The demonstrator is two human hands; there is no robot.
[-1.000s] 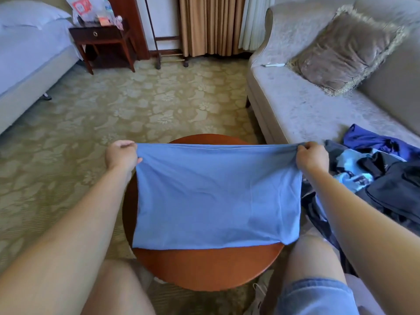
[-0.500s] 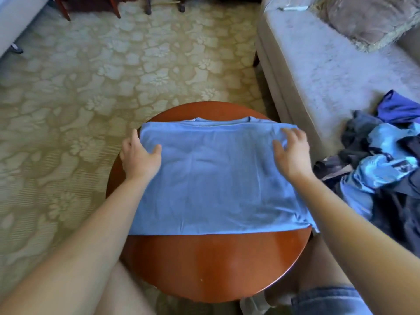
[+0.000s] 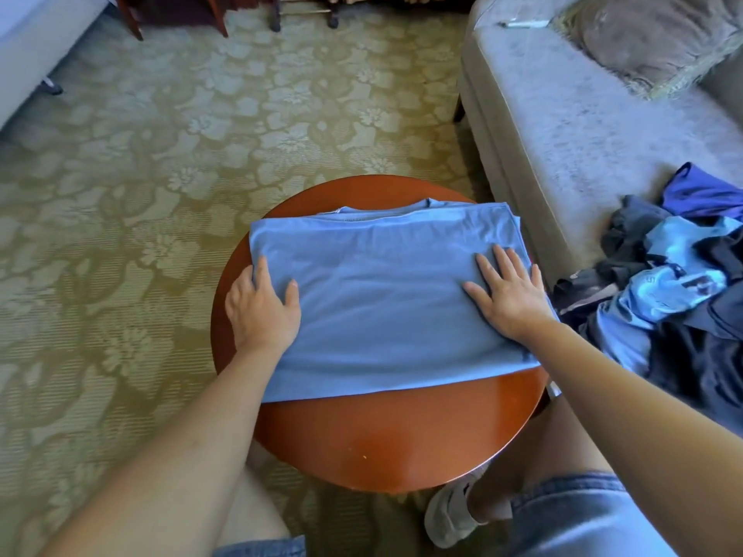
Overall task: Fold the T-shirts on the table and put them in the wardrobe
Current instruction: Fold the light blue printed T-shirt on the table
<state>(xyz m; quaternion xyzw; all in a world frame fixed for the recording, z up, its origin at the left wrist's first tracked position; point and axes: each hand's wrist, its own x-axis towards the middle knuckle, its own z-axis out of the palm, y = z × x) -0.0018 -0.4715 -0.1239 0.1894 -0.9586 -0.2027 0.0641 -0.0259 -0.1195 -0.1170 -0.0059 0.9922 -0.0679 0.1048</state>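
Worktop (image 3: 402, 436): round, reddish-brown polished wood; its near half is bare, its far half covered by the garment.
T-shirt (image 3: 382, 299): light blue, folded into a wide rectangle lying flat on the worktop; the neckline edge shows along the far side, and the right edge reaches just past the rim.
Left hand (image 3: 261, 307): palm down on the left edge of the T-shirt, partly over the worktop rim.
Left fingers (image 3: 263, 275): spread apart and laid flat, pressing on the cloth, gripping nothing.
Right hand (image 3: 510, 299): palm down on the right part of the T-shirt, near its right edge.
Right fingers (image 3: 504, 261): splayed and flat against the fabric, clamped on nothing.
Clothes pile (image 3: 675, 291): loose heap of dark and pale blue garments on the sofa seat, just right of the worktop, unfolded.
Sofa (image 3: 583, 126): pale grey upholstery at right, with a fringed cushion (image 3: 651, 38) at its far end.
Carpet (image 3: 161, 195): olive green with a pale floral pattern, surrounding the worktop.
Person: seated, both bare forearms reaching forward; denim shorts (image 3: 571, 516) and a light shoe (image 3: 450, 512) visible below the worktop's near rim.
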